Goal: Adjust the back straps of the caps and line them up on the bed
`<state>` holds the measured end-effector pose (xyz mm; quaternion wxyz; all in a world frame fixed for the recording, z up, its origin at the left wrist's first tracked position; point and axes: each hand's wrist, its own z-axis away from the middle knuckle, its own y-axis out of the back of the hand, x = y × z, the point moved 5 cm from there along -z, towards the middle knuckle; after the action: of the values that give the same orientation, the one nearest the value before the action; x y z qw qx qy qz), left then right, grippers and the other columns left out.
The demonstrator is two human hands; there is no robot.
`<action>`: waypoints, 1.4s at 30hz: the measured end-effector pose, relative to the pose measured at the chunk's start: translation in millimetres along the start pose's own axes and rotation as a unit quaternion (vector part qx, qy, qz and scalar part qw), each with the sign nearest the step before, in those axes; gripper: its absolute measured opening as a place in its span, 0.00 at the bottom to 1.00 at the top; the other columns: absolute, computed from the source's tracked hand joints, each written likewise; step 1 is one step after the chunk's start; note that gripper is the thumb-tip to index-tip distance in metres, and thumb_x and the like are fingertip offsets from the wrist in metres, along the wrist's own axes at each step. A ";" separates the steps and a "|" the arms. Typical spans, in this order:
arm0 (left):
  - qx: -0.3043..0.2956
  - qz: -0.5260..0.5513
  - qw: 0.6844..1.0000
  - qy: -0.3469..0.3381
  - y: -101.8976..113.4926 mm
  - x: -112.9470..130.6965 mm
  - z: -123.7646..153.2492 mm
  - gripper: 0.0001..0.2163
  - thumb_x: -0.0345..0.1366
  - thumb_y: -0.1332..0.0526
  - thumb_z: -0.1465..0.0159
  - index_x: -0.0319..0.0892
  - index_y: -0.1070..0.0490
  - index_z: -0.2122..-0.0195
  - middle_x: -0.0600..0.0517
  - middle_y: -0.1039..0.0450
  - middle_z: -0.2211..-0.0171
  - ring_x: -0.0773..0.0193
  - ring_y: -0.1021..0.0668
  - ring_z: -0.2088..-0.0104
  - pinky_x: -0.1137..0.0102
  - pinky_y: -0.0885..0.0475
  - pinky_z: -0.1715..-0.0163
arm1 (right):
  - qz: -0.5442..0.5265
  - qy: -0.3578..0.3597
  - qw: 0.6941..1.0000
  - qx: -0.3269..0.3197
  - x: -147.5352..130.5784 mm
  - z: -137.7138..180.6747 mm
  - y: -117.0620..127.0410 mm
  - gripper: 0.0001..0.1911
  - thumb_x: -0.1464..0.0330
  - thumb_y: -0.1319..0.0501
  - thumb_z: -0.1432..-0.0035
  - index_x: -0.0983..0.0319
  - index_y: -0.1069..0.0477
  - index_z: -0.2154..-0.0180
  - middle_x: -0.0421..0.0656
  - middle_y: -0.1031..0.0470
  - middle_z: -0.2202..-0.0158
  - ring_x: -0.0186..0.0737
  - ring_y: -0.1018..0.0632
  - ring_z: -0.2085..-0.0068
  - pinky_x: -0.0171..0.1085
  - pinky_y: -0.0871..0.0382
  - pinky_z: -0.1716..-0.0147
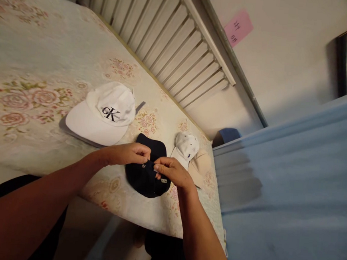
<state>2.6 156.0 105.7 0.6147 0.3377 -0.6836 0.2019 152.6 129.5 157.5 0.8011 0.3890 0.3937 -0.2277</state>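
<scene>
We have both hands on the dark cap [145, 182], which lies on the bed [32, 54] near its front edge, between the white cap [102, 114] and the pale cap [187, 147]. Our left hand [128, 153] pinches a thin bit at the cap's upper edge, probably its strap, between thumb and fingertips. Our right hand [173, 172] pinches the same bit from the other side, its fingertips almost touching the left's. Both hands are clenched on the cap, with nothing loose in either.

The risk, as we judge it, lies in the small grip. The strip is narrow and dark against dark cloth, so a finger could slip off and the end spring back. A hard pull could drag the cap toward the bed's edge. The right hand is just beside the pale cap and could nudge it.
</scene>
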 end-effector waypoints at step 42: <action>0.064 0.091 0.992 0.053 -25.8 -16.3 14.7 0.11 0.41 0.38 0.43 0.42 0.39 0.70 0.58 0.33 0.75 0.68 0.32 0.73 0.73 0.43 0.73 | 0.108 0.059 0.899 0.421 91.9 87.3 -63.7 0.10 0.68 0.47 0.40 0.60 0.27 0.62 0.38 0.27 0.75 0.34 0.25 0.76 0.31 0.34 0.75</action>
<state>10.9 131.5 83.9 0.6062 0.3014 -0.6637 0.3179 203.3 16.3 88.7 0.5571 0.7431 0.2635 -0.2609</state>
